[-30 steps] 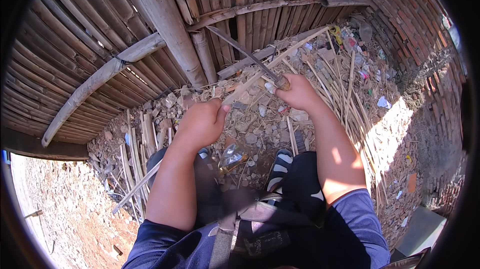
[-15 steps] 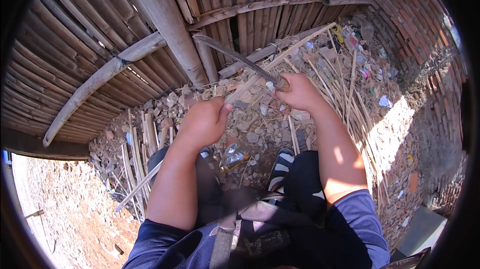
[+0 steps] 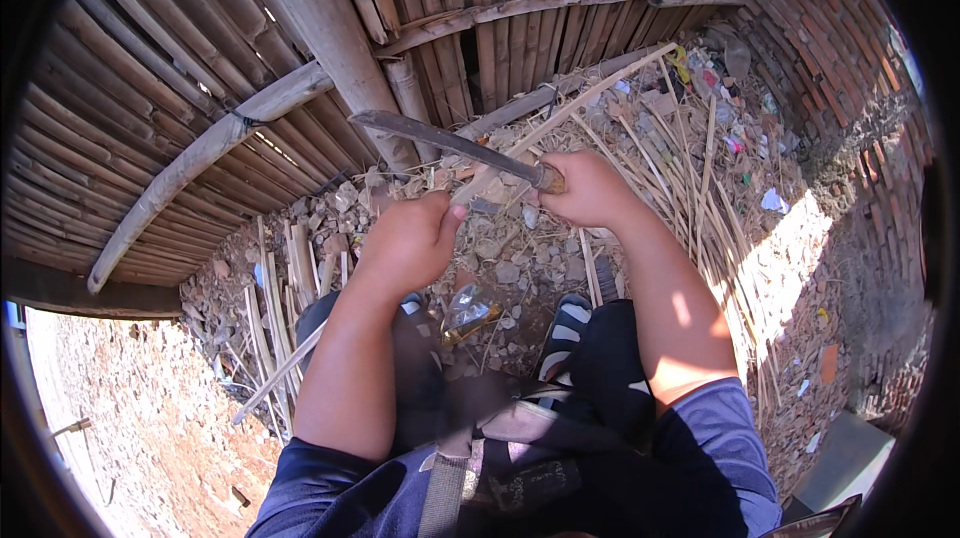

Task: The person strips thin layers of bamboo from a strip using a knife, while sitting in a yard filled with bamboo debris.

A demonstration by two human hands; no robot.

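My right hand (image 3: 583,190) is wrapped round the wooden handle of a machete (image 3: 450,143). Its long dark blade points up and left, crossing over a pale bamboo strip (image 3: 590,93). That strip is gripped in my left hand (image 3: 408,243), thumb laid along it. One end reaches far up and right toward the rubble; the other comes out below my left forearm, at the lower left. Blade and strip overlap in the picture, but I cannot tell whether they touch.
Split bamboo strips lie in piles at the right (image 3: 700,198) and left (image 3: 268,313). Rubble and litter cover the ground, with a clear plastic bag (image 3: 468,316) between my feet. A bamboo wall (image 3: 200,48) and thick post (image 3: 340,48) stand ahead; a brick wall (image 3: 810,48) is at the right.
My right hand has moved slightly left with the machete, and the blade's tip has swung lower and left. My left hand and the bamboo strip stay almost where they were.
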